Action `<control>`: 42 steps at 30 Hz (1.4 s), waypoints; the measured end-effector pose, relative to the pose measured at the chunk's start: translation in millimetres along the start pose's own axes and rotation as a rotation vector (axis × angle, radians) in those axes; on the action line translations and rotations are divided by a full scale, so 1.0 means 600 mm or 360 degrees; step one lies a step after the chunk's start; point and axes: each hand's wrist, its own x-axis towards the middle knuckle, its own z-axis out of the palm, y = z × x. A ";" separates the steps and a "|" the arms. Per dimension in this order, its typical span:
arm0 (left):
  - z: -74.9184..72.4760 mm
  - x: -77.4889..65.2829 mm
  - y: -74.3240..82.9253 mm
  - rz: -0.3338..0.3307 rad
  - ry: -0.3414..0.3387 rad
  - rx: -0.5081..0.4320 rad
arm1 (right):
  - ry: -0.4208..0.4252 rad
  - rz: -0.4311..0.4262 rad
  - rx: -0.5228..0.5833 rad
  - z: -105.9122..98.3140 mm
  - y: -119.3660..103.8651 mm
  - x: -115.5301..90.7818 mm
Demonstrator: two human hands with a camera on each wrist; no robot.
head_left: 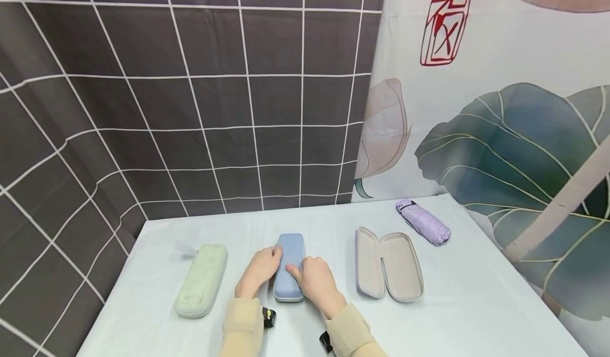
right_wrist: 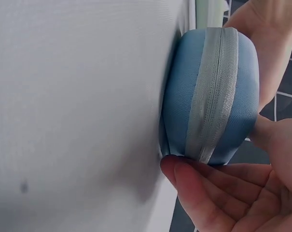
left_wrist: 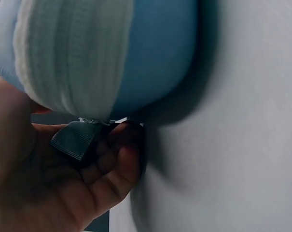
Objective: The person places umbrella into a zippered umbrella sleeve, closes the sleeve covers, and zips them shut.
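Observation:
A blue zippered glasses case [head_left: 288,277] lies closed on the white table, its long side running away from me. My left hand [head_left: 261,268] is at its left side, the thumb on the top edge. In the left wrist view, the curled fingers [left_wrist: 129,162] of that hand are below the case end, beside a grey fabric tab [left_wrist: 77,139] hanging at the zipper. From the right, my right hand [head_left: 319,283] grips the case, thumb over the top. The right wrist view has its fingertips [right_wrist: 191,186] against the case's side, near the pale zipper band [right_wrist: 213,92].
To the left lies a closed light green case [head_left: 202,280], with a small translucent tab behind it. An open case [head_left: 402,267] with beige lining is on the right. Behind that rests a folded purple umbrella [head_left: 424,222]. Hanging cloths border the table's back and left.

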 end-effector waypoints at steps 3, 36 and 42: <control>0.003 -0.004 0.001 0.0022 0.0010 0.0021 | -0.0022 -0.0002 0.0016 0.002 0.005 -0.003; -0.015 -0.048 0.035 0.0110 0.0326 0.0331 | -0.0876 -0.1160 -0.0821 -0.184 0.080 -0.048; 0.001 -0.054 0.055 0.0281 0.0501 0.0429 | -0.0835 -0.1117 -0.0854 -0.218 0.085 -0.044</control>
